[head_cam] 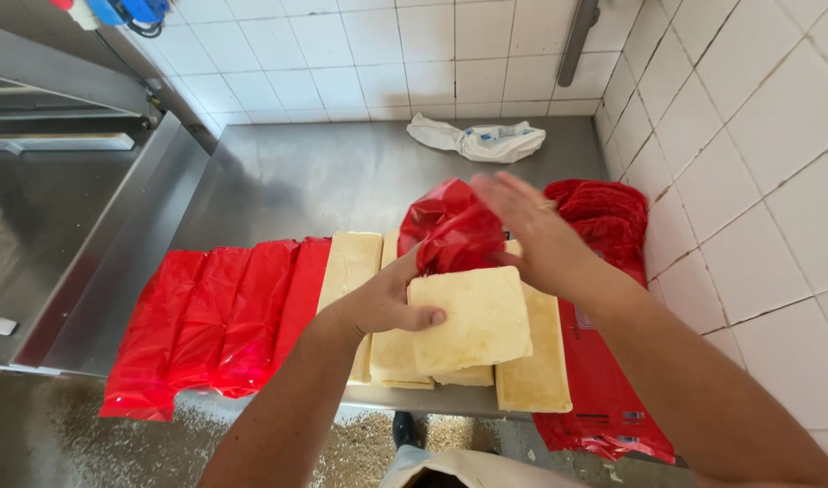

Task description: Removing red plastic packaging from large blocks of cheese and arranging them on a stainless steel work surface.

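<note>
My left hand [385, 303] grips a pale yellow square block [472, 321] by its left edge, thumb on top, holding it above other blocks. A crumpled red plastic bag [450, 230] clings to the block's far end. My right hand [529, 230] is spread flat against the bag's right side, fingers apart and slightly blurred. Beneath lie several long pale yellow blocks [352, 262] side by side on the steel counter [323, 172].
Flat red plastic bags [224, 312] lie in a row left of the blocks and hang over the counter's front edge. More red bags [608, 217] are piled at the right by the tiled wall. A white crumpled cloth [477, 140] sits at the back.
</note>
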